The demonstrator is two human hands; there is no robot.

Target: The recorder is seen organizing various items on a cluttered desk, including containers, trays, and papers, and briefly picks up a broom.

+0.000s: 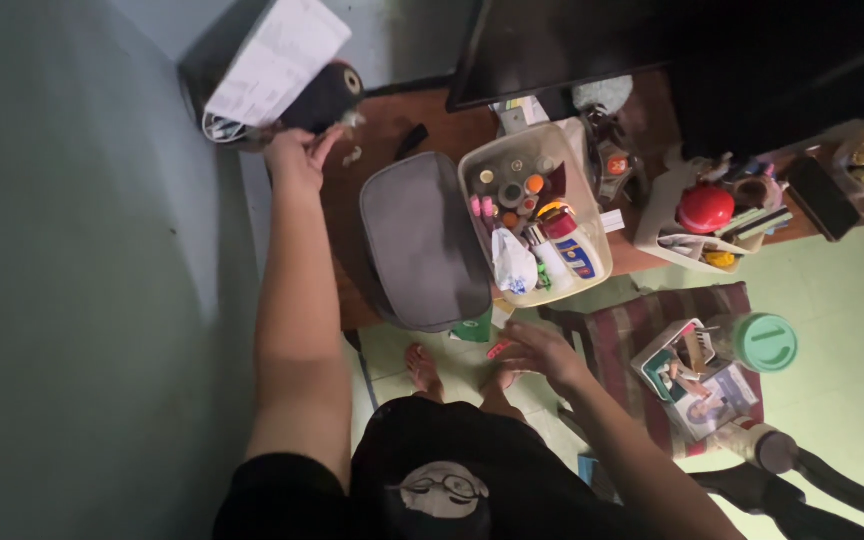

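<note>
The grey case (pixel 422 240) on the brown table (pixel 382 125) serves as the landmark. Far to its upper left, a stack of white papers (pixel 277 62) leans against the wall, with a dark round plush toy (pixel 327 95) just beside it. The left hand (pixel 297 158) is stretched out to the upper left of the case, its fingertips pinched together at the lower edge of the plush toy; whether they grip the toy itself or something small under it cannot be told.

Below the case, past the table edge, two bare feet (pixel 427 368) stand on the pale floor. The right hand (pixel 540 355) hovers below and to the right of the case, over the floor, its fingers spread and holding nothing. A small pink thing (pixel 498 349) lies just beside its fingertips.

Touching the right side of the case stands a clear plastic bin (pixel 535 210) filled with small bottles, tubes and a white crumpled bag. Above the case to the right is the dark screen (pixel 552 45) of a monitor. Farther right of the case sits a white basket (pixel 697 235) holding a red round thing (pixel 704 208). Lower right of the case, a striped cloth (pixel 642 330) on the floor bears a box of pictures (pixel 697 385) and a jar with a green lid (pixel 764 342).
</note>
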